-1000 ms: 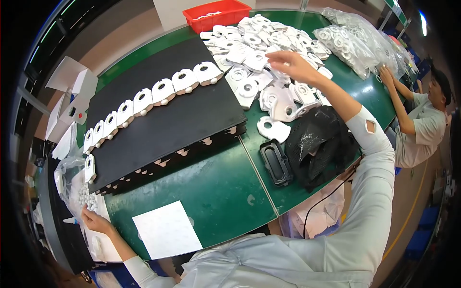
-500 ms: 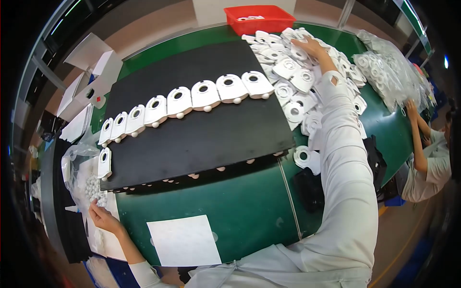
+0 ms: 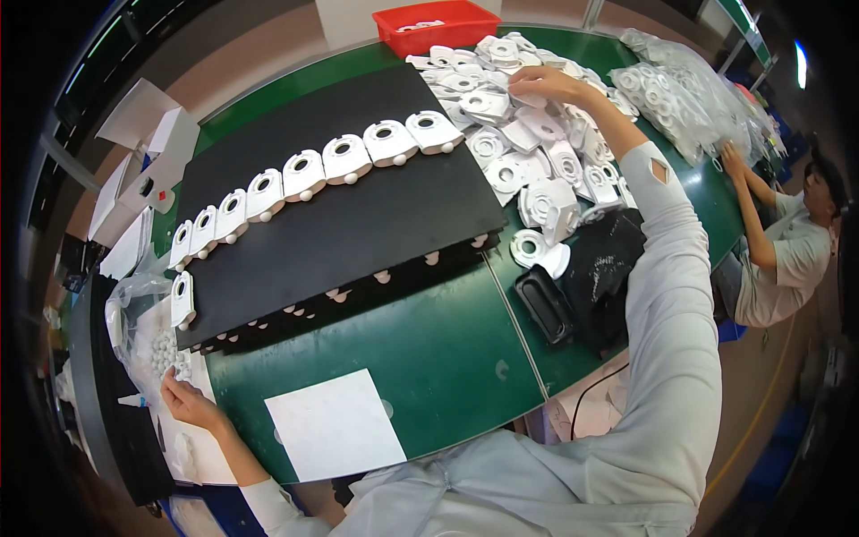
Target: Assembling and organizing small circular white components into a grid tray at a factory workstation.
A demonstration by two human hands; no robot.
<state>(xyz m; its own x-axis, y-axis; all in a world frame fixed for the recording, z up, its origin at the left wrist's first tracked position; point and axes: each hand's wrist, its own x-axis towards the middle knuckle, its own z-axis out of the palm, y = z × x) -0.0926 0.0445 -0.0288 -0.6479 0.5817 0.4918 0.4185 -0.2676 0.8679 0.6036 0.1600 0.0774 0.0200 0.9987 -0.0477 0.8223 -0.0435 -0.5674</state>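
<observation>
My right hand (image 3: 548,87) reaches over the loose pile of white plastic parts (image 3: 501,174) at the far right, its fingers bent down on a white plastic part whose edge they partly hide. At the near left, my left hand (image 3: 191,404) has thumb and fingertips pinched together beside a heap of small white balls (image 3: 166,353). Whatever lies between those fingertips is too small to make out. Across the black board (image 3: 349,210) runs a row of white rounded parts (image 3: 302,174), each with a round hole, with white balls at their lower ends. One similar part (image 3: 182,300) lies apart at the board's left edge.
More black boards with parts lie stacked underneath. A white sheet (image 3: 335,425) rests on the green table (image 3: 447,331) near me. At the back stands a red bin (image 3: 437,25). Bagged parts (image 3: 667,98) and a co-worker (image 3: 783,242) are at right; a black case (image 3: 544,304) sits below the pile.
The view has shifted, so the board and pile appear further left. My right hand has moved within the pile, its fingers now bent lower, and some nearby parts have shifted. My left hand stays by the balls.
</observation>
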